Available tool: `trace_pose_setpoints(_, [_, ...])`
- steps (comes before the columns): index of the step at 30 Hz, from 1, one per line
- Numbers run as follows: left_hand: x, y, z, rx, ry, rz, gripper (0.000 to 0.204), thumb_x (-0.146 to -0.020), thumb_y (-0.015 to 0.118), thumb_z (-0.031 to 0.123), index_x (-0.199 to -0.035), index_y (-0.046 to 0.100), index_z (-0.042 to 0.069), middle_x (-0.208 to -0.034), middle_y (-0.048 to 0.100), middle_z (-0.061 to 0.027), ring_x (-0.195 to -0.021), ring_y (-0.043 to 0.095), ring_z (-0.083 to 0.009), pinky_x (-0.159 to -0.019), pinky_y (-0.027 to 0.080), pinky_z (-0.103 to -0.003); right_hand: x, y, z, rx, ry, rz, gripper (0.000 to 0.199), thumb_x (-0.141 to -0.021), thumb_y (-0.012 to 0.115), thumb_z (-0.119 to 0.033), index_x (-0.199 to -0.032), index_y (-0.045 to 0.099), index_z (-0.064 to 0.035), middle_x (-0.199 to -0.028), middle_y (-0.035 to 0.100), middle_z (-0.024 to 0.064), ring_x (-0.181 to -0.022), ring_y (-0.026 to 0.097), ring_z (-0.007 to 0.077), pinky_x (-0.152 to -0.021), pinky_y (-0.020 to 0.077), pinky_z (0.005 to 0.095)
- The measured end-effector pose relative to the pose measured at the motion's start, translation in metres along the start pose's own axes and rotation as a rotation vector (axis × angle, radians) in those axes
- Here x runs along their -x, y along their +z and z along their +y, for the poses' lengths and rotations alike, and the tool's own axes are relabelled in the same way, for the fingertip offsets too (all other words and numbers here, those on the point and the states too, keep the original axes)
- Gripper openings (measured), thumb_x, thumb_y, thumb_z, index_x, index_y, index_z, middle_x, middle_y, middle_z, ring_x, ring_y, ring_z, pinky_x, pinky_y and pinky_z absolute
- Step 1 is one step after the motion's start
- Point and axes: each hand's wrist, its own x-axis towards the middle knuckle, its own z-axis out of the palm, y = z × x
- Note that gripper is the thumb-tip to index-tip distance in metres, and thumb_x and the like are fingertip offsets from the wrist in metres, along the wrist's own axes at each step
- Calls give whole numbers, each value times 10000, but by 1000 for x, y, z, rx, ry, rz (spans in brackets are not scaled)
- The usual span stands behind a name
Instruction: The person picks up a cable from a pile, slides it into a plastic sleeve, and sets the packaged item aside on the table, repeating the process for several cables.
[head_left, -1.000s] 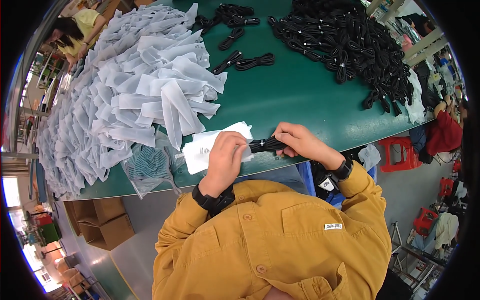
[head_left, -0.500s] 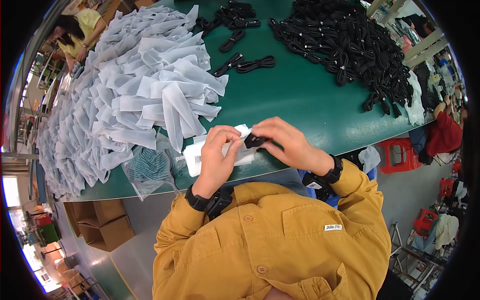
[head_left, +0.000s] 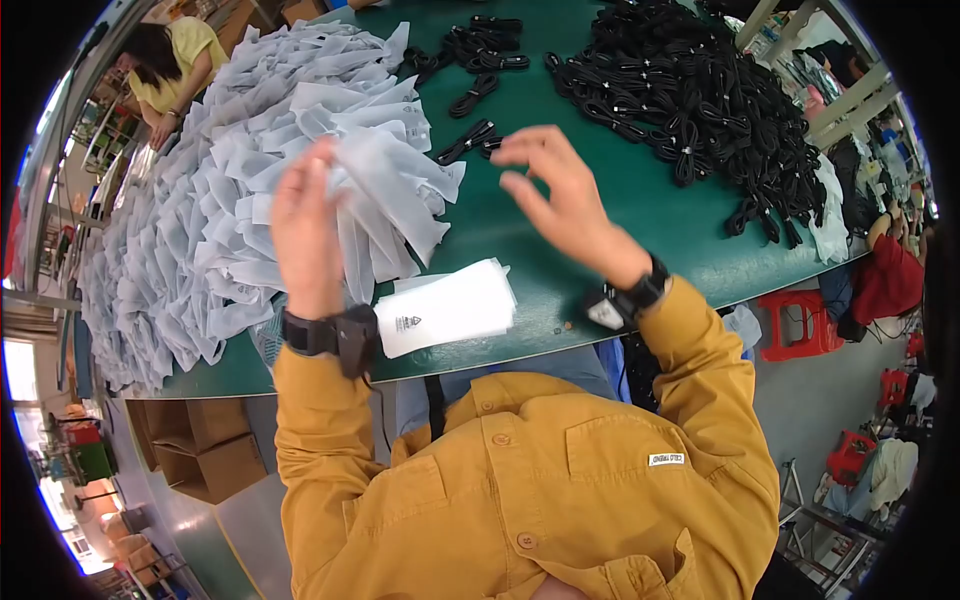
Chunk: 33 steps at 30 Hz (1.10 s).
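Observation:
My left hand (head_left: 308,215), smeared by motion, is over the heap of frosted plastic bags (head_left: 250,165). Its fingertips pinch the end of a blurred frosted plastic bag (head_left: 385,185), which hangs over the heap's right side. My right hand (head_left: 560,195) is raised over the green table with thumb and fingers apart and nothing in them. Just beyond its fingertips lies a coiled black cable (head_left: 466,142), and another is partly hidden by the fingers. A stack of flat white bags (head_left: 450,308) lies at the table's near edge, between my forearms.
A big heap of coiled black cables (head_left: 690,100) covers the far right of the green table (head_left: 600,290). More coiled cables (head_left: 485,45) lie at the far middle. Another person (head_left: 175,65) works at far left. Cardboard boxes (head_left: 205,450) and a red stool (head_left: 800,320) stand on the floor.
Both hands have parted from above the white stack, where they held a black cable at a bag. The left swung up and left to the heap with a bag; the right moved forward, emptied.

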Motion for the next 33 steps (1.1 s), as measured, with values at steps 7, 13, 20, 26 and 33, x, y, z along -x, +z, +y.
trace_pose_setpoints(7, [86,29,-36,-654,208,-440,194,-804,702,18,-983,626,14,-938,598,-137,-889,617,-295,-780,503,-355,8,16,96,726,59,-279,417,-796,726,-115,-1176,570,-40,-1133,586,156,-1030,572,350,-804,511,414])
trace_pose_setpoints(13, [130,47,-77,-925,262,-546,152,-806,707,51,-906,603,6,-908,578,-138,-890,592,-341,-728,490,-396,28,18,78,708,178,-414,339,-779,709,-103,-1076,562,-31,-1058,577,147,-986,555,358,-786,496,458])
trace_pose_setpoints(20, [133,43,-91,-787,268,-416,88,-846,665,18,-884,592,-14,-834,596,-135,-743,597,-297,-647,481,-356,65,-3,48,539,210,-190,229,-808,635,-55,-1020,554,-21,-920,611,159,-873,596,359,-743,497,452])
trace_pose_setpoints(26, [133,42,-83,-602,-86,-375,64,-885,644,24,-899,595,-14,-831,629,-104,-706,585,-196,-658,482,-296,87,-21,2,165,385,-313,213,-839,622,-57,-1042,577,-12,-891,607,151,-786,603,352,-704,493,434])
trace_pose_setpoints(33, [128,39,-85,-487,-148,-312,62,-901,637,23,-933,593,-8,-866,647,-62,-719,538,-117,-684,463,-250,89,-35,-35,-29,264,-416,231,-874,599,-74,-1099,601,-21,-881,598,140,-746,613,313,-650,493,379])
